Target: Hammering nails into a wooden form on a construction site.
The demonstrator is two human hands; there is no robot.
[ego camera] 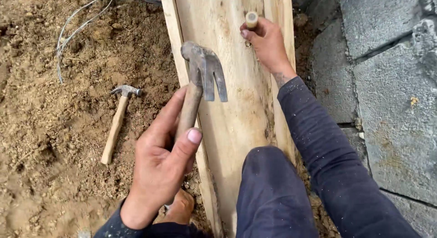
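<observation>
Your left hand [161,167] is closed around the wooden handle of a claw hammer [200,85]. The fingers wrap the handle from behind and the thumb presses along its front side, so the grip is firm. The hammer stands almost upright, with its dark metal head above your hand and the two claws pointing down and to the right. The head is in front of the pale wooden plank [227,60], above its surface; you cannot tell from this view if it touches the wood.

Your right hand [268,44] is stretched forward on the plank, further from you than the hammer. Its fingers are together and pinched on a short, pale cylindrical piece [251,19], which stands with one round end visible at the top. What this piece is exactly, you cannot tell. The hand rests against the plank near its right side. Your right arm wears a dark blue sleeve [327,160] with small light specks on it, and your knee in dark blue trousers [273,192] lies on the near part of the plank.

The plank runs away from you, between loose brown soil [54,142] on the left and grey concrete blocks [391,106] on the right. A second hammer [117,122] with a light wooden handle lies on the soil, well apart from your left hand. Some thin wire [73,26] lies bent on the soil further away. A bare foot [182,208] shows just under your left hand.
</observation>
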